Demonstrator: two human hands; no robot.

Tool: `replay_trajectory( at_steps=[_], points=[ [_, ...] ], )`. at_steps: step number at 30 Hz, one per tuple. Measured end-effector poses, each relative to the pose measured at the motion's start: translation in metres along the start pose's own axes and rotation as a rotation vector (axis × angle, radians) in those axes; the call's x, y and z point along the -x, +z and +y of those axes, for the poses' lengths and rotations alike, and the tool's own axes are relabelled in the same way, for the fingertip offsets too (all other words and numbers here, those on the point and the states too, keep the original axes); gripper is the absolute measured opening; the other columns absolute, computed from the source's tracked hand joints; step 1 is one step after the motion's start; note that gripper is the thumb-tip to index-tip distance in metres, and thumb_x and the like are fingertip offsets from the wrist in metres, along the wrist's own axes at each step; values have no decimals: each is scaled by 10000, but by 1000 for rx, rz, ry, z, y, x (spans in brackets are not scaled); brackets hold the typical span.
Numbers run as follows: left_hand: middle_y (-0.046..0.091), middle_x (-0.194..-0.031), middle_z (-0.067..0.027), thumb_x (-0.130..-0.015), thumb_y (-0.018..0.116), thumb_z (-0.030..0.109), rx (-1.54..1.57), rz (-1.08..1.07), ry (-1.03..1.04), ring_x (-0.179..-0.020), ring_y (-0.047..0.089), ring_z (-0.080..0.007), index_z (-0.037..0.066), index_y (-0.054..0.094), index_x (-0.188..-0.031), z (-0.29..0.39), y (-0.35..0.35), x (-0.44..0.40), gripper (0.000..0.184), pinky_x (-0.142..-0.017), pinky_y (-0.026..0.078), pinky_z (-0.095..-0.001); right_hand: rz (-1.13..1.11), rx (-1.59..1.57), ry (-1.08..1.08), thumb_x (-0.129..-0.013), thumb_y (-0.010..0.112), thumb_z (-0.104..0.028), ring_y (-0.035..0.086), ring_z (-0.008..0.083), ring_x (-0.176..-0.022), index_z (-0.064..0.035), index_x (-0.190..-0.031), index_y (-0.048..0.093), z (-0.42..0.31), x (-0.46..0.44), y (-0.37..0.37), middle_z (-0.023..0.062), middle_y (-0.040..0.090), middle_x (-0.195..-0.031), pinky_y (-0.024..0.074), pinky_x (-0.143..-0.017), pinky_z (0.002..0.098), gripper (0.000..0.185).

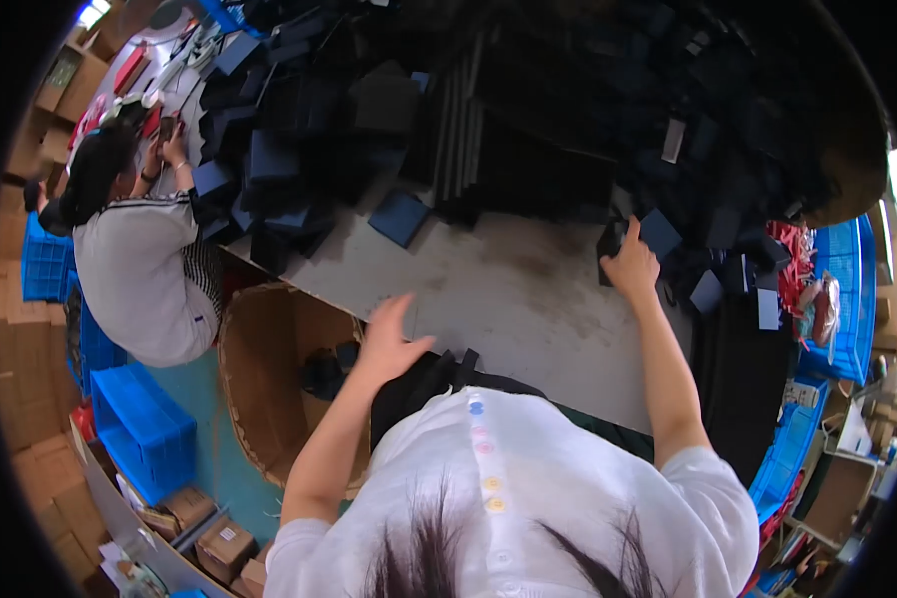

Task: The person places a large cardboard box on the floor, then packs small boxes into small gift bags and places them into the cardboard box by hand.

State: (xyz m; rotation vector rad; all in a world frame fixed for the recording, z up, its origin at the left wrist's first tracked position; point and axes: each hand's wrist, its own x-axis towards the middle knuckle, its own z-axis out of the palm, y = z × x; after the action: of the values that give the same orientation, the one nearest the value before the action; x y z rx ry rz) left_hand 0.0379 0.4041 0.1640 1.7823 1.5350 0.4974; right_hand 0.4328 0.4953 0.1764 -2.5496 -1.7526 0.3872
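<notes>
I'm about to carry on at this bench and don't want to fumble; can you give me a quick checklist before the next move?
1. Left hand free: ok, open and empty.
2. Right hand firmly gripping the dark box: cannot tell; it is at the box, but the hold is unclear.
3. Bare space on the table between the hands: ok.
4. Blue box clear of both hands: ok, lying apart from them.
5. Piled boxes in neat order: not ok, jumbled.
6. Carton open at the top: ok.

Left hand (384, 341) spread, right hand (633, 265) curled
</notes>
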Motion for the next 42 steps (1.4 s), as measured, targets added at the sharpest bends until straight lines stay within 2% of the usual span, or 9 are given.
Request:
replay_trajectory(
  at_steps=[7,13,18,20,22,24,30,33,42],
  points=[
    [358,-1414,-178,-584,849,187,606,-201,170,-1322,358,-307,52,6,-1484,66,84,-50,1241,-1111,269,-391,-136,-361,-702,-687,686,-194,587,422,-982,-118,-1391,275,-88,118,-28,241,581,-1147,466,-849,469,819],
    [354,-1333,-76,-543,781,-63,1087,-156,179,-1239,427,-217,231,-199,-1452,65,73,-41,1368,-1088,308,-377,-299,-1078,-329,-764,716,-192,667,269,-817,-73,-1281,438,-104,104,-28,161,677,-966,508,-689,349,599],
    [305,-1388,-93,-567,747,-37,1257,-180,190,-1319,328,-241,205,-157,-1460,60,64,-34,1293,-1099,267,-391,-248,-816,-192,-730,776,-257,627,178,-782,-45,-1193,499,-128,90,5,80,644,-833,498,-699,298,580],
    [271,-1433,-122,-568,732,-16,1257,-143,199,-1373,256,-264,195,-122,-1467,56,59,-39,1258,-1109,234,-395,285,-747,-428,-703,802,-268,584,155,-916,-33,-1182,512,-134,90,18,96,603,-936,478,-783,288,607],
    [194,-1488,-139,-571,700,14,1097,-98,369,-1404,182,-277,160,-43,-1481,57,55,-41,1184,-1122,186,-392,116,-960,-396,-765,760,-326,536,167,-1038,-43,-1197,526,-137,92,24,100,574,-1088,452,-864,295,567],
    [165,-1513,-164,-566,687,51,1064,-78,352,-1414,162,-304,104,83,-1480,59,50,-41,1097,-1135,150,-402,-1051,-1506,237,-895,610,-377,535,171,-1058,-48,-1276,500,-127,90,12,79,562,-1156,437,-928,297,515],
    [308,-1402,-261,-630,732,193,-9,366,53,-1304,283,-437,-8,313,-1385,-29,41,-114,887,-1090,251,-496,148,-132,-191,-796,701,-425,634,304,-890,-76,-1144,617,-74,53,10,169,642,-1004,502,-787,378,500],
    [360,-1340,-252,-608,792,303,-504,448,4,-1251,333,-419,5,277,-1409,-56,30,-170,997,-1028,310,-526,121,-302,-99,-766,714,-432,628,359,-923,-76,-1035,662,-62,43,11,202,659,-982,502,-800,387,449],
    [397,-1246,-189,-563,783,102,571,312,112,-1179,413,-361,42,285,-1403,-50,3,-99,978,-1007,357,-428,-132,-905,271,-802,715,-424,597,165,-805,10,-963,687,-37,49,12,85,667,-851,473,-762,291,464]
  ],
)
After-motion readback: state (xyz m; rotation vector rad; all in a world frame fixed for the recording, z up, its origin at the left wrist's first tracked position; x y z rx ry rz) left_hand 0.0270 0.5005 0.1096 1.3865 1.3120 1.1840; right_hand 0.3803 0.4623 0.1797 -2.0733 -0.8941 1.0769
